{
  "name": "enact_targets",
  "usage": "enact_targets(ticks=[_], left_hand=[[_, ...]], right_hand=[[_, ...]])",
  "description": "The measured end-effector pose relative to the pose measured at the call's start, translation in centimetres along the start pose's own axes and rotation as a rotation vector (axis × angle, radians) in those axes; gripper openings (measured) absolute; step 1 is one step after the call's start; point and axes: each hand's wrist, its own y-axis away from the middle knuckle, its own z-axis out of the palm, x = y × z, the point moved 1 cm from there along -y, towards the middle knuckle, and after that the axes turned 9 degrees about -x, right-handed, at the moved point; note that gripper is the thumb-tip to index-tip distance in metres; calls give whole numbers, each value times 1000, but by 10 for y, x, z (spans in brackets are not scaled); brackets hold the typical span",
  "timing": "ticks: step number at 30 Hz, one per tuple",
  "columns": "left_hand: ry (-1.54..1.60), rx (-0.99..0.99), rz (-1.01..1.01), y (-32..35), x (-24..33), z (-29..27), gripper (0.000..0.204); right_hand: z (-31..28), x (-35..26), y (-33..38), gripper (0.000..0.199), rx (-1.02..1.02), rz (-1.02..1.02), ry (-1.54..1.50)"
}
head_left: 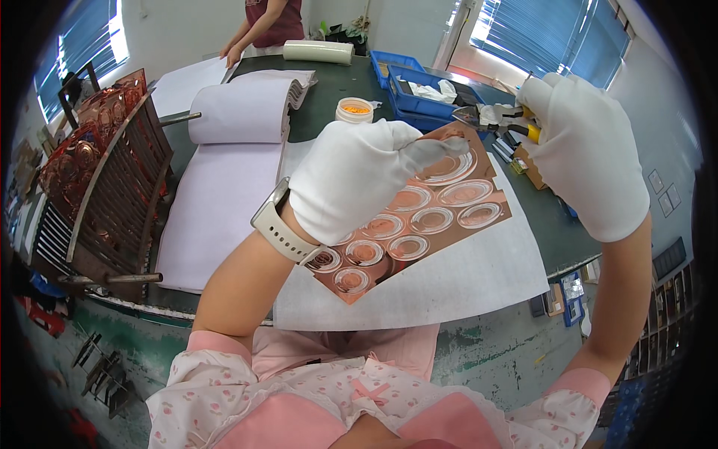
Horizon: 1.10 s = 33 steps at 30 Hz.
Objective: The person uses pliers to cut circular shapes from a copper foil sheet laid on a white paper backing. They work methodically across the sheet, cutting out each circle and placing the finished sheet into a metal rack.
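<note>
My white-gloved left hand (348, 176) is closed on the upper edge of a copper sheet (449, 193), thumb and fingers pinching it. Rows of round ring patterns cover the sheet, which is tilted above white paper (493, 269) on the table. In my right hand (587, 153), also gloved in white, is a pair of cutting pliers (532, 133) with yellow and black handles. Its fingers are curled around the handles. The metal jaws lie close to the sheet's top corner, by my left fingertips; whether they touch it I cannot tell.
At left stands a slotted metal rack (112, 179) of copper sheets. Beside it lies a white paper stack (217, 217) with its top folded back. Farther off are a tub with orange contents (354, 111), blue trays (396, 63), a roll (318, 52) and another person's hands (233, 54) on paper.
</note>
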Motion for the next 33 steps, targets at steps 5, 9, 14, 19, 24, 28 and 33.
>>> enact_targets(ticks=[5,9,14,19,24,28,33], left_hand=[[-132,50,122,-1,0,-1,37],[-249,84,221,-1,-3,-2,37],[-286,84,228,-1,-2,-3,37],[-236,113,223,0,-6,1,43],[-356,106,273,-2,-1,-3,46],[-237,99,208,0,-4,2,45],[-353,73,172,0,-8,4,44]], right_hand=[[2,2,0,37,35,-25,26],[1,1,0,39,32,-15,34],[-2,-2,-1,42,15,-2,20],[-1,-1,-1,43,28,-13,48],[-3,-1,0,44,13,-16,29],[-3,-1,-1,44,15,-15,30],[-2,0,-1,42,21,-28,47]])
